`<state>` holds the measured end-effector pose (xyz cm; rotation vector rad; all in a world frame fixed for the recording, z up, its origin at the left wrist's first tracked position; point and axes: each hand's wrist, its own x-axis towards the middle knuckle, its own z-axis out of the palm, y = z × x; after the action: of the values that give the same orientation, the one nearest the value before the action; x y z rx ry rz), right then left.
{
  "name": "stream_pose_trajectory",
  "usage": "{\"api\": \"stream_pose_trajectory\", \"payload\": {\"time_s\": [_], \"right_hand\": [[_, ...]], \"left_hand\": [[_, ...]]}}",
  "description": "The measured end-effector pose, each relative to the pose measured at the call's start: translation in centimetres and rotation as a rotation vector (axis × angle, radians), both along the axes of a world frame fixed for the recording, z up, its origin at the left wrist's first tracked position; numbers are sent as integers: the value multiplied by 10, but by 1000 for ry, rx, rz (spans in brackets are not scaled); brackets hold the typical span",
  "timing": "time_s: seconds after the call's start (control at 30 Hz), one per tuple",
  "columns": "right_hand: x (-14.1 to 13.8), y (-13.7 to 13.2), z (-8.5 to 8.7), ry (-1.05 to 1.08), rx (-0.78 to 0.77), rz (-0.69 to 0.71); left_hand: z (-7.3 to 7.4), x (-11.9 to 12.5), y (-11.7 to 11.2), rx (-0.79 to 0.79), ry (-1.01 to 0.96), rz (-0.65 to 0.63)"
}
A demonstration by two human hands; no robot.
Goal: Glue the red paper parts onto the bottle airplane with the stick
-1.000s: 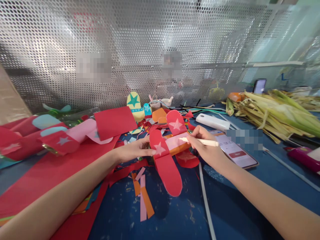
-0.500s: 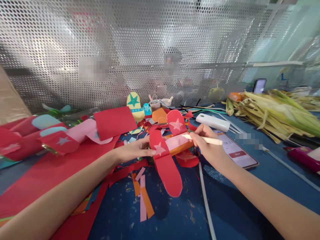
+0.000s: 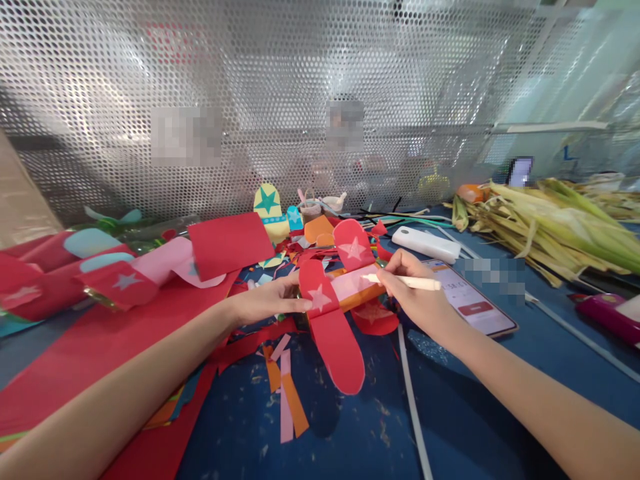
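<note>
A paper toy plane [image 3: 340, 353] in red, pink and orange, with pale stars on its rounded flaps, sits in the middle over the blue tabletop. My left hand [image 3: 267, 300] is closed on its left side, thumb near a star; some fingertips are hidden behind it. In my right hand [image 3: 417, 293] is a slim white marker [image 3: 425, 284], pinched between thumb and fingers. Its tip points left and meets, or hovers just over, the pink strip [image 3: 350, 285] across the plane's middle. Under that strip an orange band shows.
Red paper sheets [image 3: 150, 340] and paper rolls [image 3: 45, 280] cover the left. Pink and orange strips [image 3: 286, 400] lie in front. Rightward are a phone [image 3: 483, 303], a white power bank [image 3: 425, 244], a cable [image 3: 413, 407] and corn husks [image 3: 555, 220]. A perforated metal panel [image 3: 280, 80] stands behind.
The marker has shifted slightly left and down along the pink strip with my right hand. My left hand and the paper plane stay where they were.
</note>
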<state>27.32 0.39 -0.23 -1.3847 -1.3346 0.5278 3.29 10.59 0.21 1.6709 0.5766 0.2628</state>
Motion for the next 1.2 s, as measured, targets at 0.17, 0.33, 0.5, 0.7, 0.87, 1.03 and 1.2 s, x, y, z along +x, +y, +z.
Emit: {"api": "stream_pose_trajectory", "payload": {"time_s": [0.17, 0.33, 0.5, 0.7, 0.87, 1.03, 1.2], "right_hand": [[0, 0, 1, -10, 17, 5], [1, 1, 0, -14, 17, 3], [1, 2, 0, -32, 12, 7], [1, 1, 0, -23, 21, 1], [1, 2, 0, -10, 25, 1], [1, 2, -1, -11, 31, 9], [2, 1, -2, -18, 16, 15]], "left_hand": [[-1, 0, 1, 2, 8, 4], [-1, -1, 1, 10, 37, 11], [-1, -1, 2, 1, 20, 7], [-4, -2, 4, 15, 16, 1], [-3, -1, 2, 13, 9, 1], [-3, -2, 2, 24, 15, 10], [-4, -3, 3, 26, 21, 7]]}}
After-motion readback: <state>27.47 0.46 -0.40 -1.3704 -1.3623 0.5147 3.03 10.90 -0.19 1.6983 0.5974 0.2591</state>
